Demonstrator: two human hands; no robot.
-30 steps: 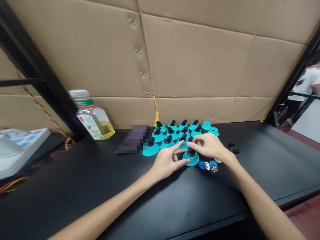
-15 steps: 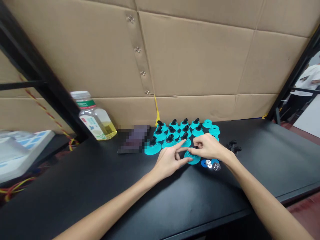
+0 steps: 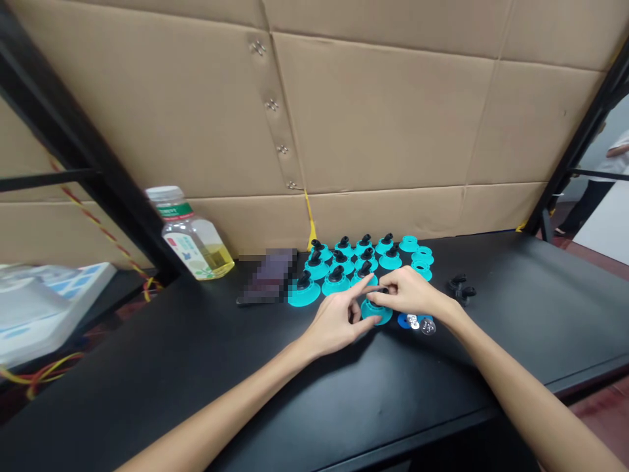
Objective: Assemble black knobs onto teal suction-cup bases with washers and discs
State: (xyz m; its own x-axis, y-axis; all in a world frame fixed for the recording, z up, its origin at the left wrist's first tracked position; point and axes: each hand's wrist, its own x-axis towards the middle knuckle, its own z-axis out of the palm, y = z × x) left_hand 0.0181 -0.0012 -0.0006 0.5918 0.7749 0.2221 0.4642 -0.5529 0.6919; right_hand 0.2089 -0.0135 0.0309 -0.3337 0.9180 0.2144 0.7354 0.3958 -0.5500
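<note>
Brown cardboard panels (image 3: 383,118) rise behind a black tabletop (image 3: 393,400), with a bottle of yellow liquid (image 3: 199,252) and a blurred dark flat object (image 3: 268,275) toward its left side. Just beyond the hands, near the foot of the cardboard, eleven teal cups with black elbows (image 3: 335,287) stand wide side down in close rows, four, four and three as far as I can count; these look like the finished part of the work. One more teal cup (image 3: 372,313) sits on the tabletop between the hands, in front of the rows, and appears to be the piece in progress. The left hand (image 3: 334,321) grasps it from the side, thumb against the near edge and forefinger stretched out past the far side. The right hand (image 3: 410,288) comes over the top, thumb and fingers pinching the black fitting (image 3: 383,290) there; since they cover most of it, I cannot tell whether it is fully seated. What seems left is modest: three bare teal cups (image 3: 421,271) with no black piece stand at the right end of the rows, and a small cluster of loose black elbows (image 3: 460,290) lies farther right. Near the right wrist, a blue disc (image 3: 403,321), a silvery disc (image 3: 413,321) and a clear disc (image 3: 428,326) lie close together, with a bit of teal showing behind; their role is not evident.
</note>
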